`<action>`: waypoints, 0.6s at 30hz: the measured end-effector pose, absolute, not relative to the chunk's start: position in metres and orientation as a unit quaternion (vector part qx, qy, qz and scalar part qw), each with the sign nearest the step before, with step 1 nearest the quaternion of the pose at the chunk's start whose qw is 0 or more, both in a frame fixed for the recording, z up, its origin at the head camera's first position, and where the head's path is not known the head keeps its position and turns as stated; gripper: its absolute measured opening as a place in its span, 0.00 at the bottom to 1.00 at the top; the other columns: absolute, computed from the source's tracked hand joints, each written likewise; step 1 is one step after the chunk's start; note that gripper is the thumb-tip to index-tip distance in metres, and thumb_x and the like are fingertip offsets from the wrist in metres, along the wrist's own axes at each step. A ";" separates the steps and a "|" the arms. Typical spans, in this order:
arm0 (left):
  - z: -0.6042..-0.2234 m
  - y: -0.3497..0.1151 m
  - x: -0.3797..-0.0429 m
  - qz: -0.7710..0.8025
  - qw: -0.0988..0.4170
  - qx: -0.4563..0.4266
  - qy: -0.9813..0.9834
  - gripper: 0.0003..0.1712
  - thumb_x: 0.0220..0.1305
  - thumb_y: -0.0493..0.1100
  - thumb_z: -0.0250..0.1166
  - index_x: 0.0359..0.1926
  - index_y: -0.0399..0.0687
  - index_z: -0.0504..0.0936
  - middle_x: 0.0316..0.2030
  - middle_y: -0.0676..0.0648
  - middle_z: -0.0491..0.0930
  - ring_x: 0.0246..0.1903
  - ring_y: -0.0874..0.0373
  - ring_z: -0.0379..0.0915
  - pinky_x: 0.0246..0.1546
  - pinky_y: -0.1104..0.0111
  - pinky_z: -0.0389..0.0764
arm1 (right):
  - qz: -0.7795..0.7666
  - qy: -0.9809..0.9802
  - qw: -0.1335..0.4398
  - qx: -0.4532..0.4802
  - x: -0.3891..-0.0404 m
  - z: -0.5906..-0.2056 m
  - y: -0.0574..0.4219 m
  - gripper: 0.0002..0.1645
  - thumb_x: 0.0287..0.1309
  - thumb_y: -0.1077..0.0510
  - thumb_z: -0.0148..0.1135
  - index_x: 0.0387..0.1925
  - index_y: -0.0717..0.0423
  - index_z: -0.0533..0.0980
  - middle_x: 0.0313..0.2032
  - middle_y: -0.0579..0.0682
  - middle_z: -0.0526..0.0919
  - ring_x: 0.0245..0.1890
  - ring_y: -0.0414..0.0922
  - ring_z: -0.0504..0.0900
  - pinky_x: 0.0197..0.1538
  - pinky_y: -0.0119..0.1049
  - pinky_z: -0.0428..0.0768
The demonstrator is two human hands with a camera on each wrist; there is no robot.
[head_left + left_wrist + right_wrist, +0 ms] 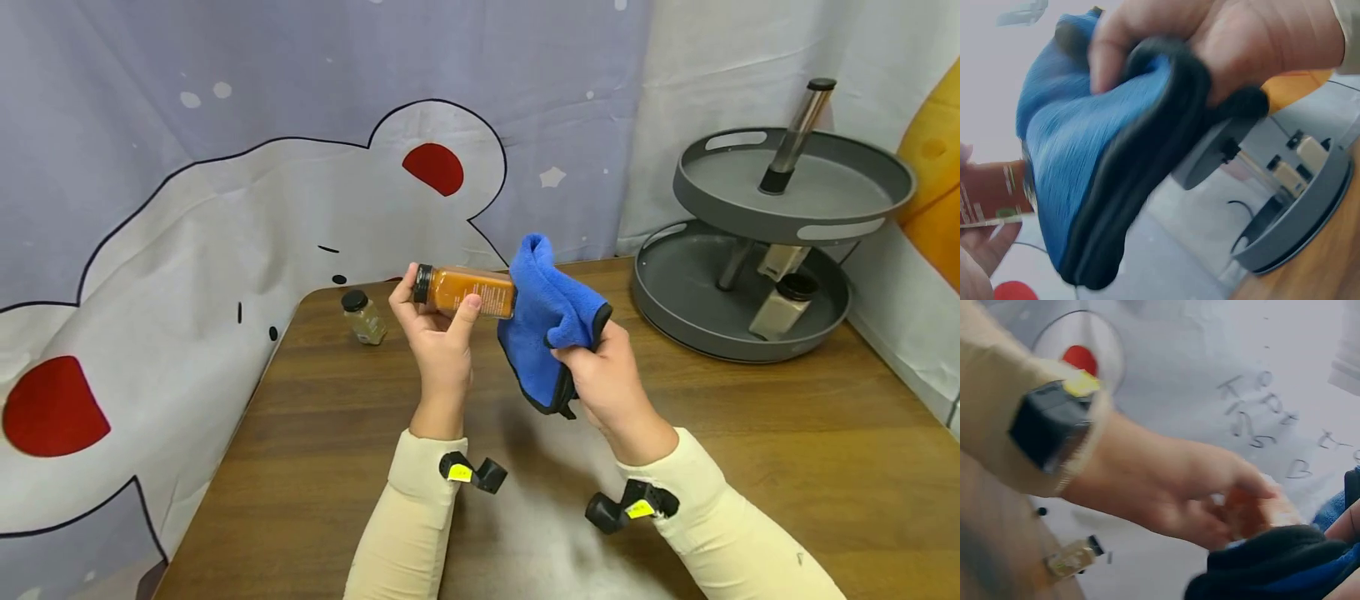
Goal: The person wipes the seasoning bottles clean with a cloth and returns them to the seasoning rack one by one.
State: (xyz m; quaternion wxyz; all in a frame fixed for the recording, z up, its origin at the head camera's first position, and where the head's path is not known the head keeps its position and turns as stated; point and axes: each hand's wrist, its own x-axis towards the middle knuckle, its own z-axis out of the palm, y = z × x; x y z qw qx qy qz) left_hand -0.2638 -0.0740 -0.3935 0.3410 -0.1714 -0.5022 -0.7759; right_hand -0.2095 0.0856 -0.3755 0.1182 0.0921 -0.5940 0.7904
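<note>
An orange-filled spice jar (472, 292) with a black cap lies sideways in my left hand (438, 342), thumb across its label and fingers behind it. My right hand (615, 383) grips a blue cloth (551, 325) with black edging. The cloth covers the base end of the jar. In the left wrist view, the cloth (1097, 150) hangs from the right hand (1235, 37), touching the jar's end (997, 194). The right wrist view shows the left hand (1172, 487) around the jar (1250, 512), partly hidden by the cloth.
Another spice jar (364, 318) with a black cap stands at the table's back left. On the right, a grey two-tier tray (750, 333) holds jars (783, 308) on its lower level. A printed curtain (300, 208) hangs behind the wooden table (315, 467).
</note>
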 end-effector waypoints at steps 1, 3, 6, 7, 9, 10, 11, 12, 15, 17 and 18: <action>-0.393 -0.077 -0.264 -0.776 0.341 -0.171 -0.503 0.46 0.60 0.32 0.72 0.71 0.46 0.54 0.55 0.39 0.70 0.49 0.49 0.74 0.51 0.65 0.80 | 0.798 -0.585 0.108 0.093 -0.210 -0.373 0.089 0.38 0.48 0.82 0.50 0.65 0.68 0.70 0.59 0.59 0.79 0.58 0.51 0.78 0.56 0.41 0.80; -0.391 -0.081 -0.265 -0.777 0.336 -0.173 -0.504 0.45 0.59 0.28 0.70 0.71 0.45 0.55 0.54 0.39 0.70 0.50 0.49 0.74 0.51 0.64 0.80 | 0.811 -0.570 0.099 0.085 -0.212 -0.367 0.097 0.38 0.49 0.82 0.50 0.65 0.65 0.70 0.58 0.55 0.79 0.58 0.50 0.77 0.55 0.41 0.80; -0.391 -0.083 -0.267 -0.777 0.318 -0.180 -0.512 0.49 0.58 0.24 0.68 0.74 0.48 0.53 0.54 0.41 0.71 0.51 0.48 0.74 0.51 0.64 0.81 | 0.827 -0.547 0.108 0.069 -0.215 -0.361 0.109 0.37 0.50 0.82 0.50 0.63 0.61 0.71 0.56 0.52 0.79 0.56 0.51 0.77 0.54 0.41 0.80; -0.392 -0.082 -0.267 -0.785 0.306 -0.183 -0.506 0.51 0.57 0.23 0.68 0.75 0.50 0.52 0.54 0.41 0.72 0.52 0.49 0.74 0.51 0.63 0.81 | 0.830 -0.543 0.112 0.062 -0.216 -0.359 0.112 0.37 0.50 0.82 0.49 0.62 0.59 0.71 0.55 0.51 0.78 0.56 0.51 0.77 0.54 0.41 0.80; -0.392 -0.081 -0.267 -0.813 0.272 -0.189 -0.479 0.57 0.56 0.21 0.66 0.78 0.56 0.48 0.54 0.42 0.72 0.52 0.49 0.74 0.50 0.64 0.82 | 0.836 -0.533 0.124 0.046 -0.218 -0.357 0.119 0.35 0.50 0.82 0.49 0.59 0.58 0.72 0.54 0.51 0.78 0.54 0.51 0.77 0.52 0.40 0.80; -0.392 -0.080 -0.268 -0.829 0.252 -0.190 -0.461 0.59 0.57 0.21 0.65 0.79 0.60 0.46 0.54 0.42 0.72 0.52 0.50 0.74 0.49 0.63 0.82 | 0.840 -0.526 0.128 0.044 -0.219 -0.356 0.122 0.35 0.51 0.82 0.48 0.59 0.58 0.72 0.54 0.52 0.78 0.54 0.51 0.77 0.51 0.40 0.81; -0.393 -0.080 -0.268 -0.849 0.229 -0.192 -0.436 0.60 0.58 0.20 0.64 0.79 0.64 0.45 0.54 0.42 0.71 0.52 0.50 0.74 0.49 0.63 0.83 | 0.842 -0.520 0.132 0.043 -0.220 -0.355 0.125 0.34 0.51 0.82 0.48 0.58 0.57 0.72 0.55 0.52 0.77 0.54 0.52 0.77 0.51 0.40 0.81; -0.393 -0.079 -0.269 -0.868 0.206 -0.191 -0.408 0.61 0.58 0.20 0.62 0.80 0.67 0.44 0.55 0.42 0.71 0.52 0.50 0.74 0.48 0.62 0.84 | 0.846 -0.515 0.135 0.043 -0.220 -0.354 0.127 0.34 0.51 0.82 0.48 0.58 0.57 0.72 0.55 0.52 0.77 0.54 0.52 0.77 0.51 0.40 0.81; -0.393 -0.080 -0.270 -0.911 0.150 -0.182 -0.338 0.60 0.62 0.19 0.57 0.79 0.75 0.44 0.56 0.42 0.70 0.51 0.51 0.74 0.44 0.59 0.85 | 0.854 -0.499 0.137 0.047 -0.221 -0.351 0.132 0.34 0.52 0.83 0.46 0.58 0.58 0.71 0.55 0.54 0.76 0.54 0.52 0.77 0.50 0.40 0.83; -0.393 -0.081 -0.270 -0.921 0.133 -0.176 -0.320 0.58 0.63 0.21 0.56 0.79 0.77 0.44 0.57 0.43 0.69 0.52 0.50 0.74 0.44 0.56 0.85 | 0.858 -0.493 0.136 0.049 -0.222 -0.350 0.134 0.33 0.52 0.82 0.46 0.58 0.58 0.70 0.56 0.54 0.76 0.54 0.52 0.78 0.49 0.40 0.83; -0.393 -0.081 -0.269 -0.923 0.129 -0.174 -0.318 0.57 0.64 0.21 0.55 0.78 0.78 0.45 0.58 0.43 0.69 0.53 0.50 0.73 0.44 0.56 0.84 | 0.859 -0.491 0.135 0.050 -0.222 -0.349 0.135 0.33 0.52 0.82 0.45 0.58 0.58 0.70 0.55 0.54 0.76 0.53 0.52 0.78 0.49 0.40 0.83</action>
